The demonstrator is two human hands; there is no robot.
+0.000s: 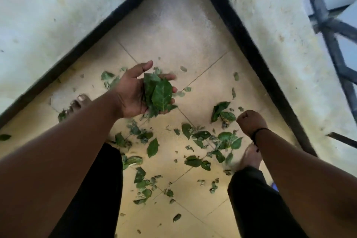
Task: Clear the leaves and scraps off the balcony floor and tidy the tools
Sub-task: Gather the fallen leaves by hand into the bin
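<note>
My left hand is turned palm up above the floor, its fingers cupped round a small bunch of green leaves. Several more green leaves and torn scraps lie scattered over the beige tiled floor between my feet. My right hand is lowered to the floor with its back toward me and its fingers curled under. It touches a leaf cluster at its left side. Its fingertips are hidden, so a hold on a leaf is not visible.
The floor narrows into a corner edged by black skirting below stained pale walls. A dark metal railing stands at the upper right, and a dark bar juts in at the right. My bare feet stand among the leaves.
</note>
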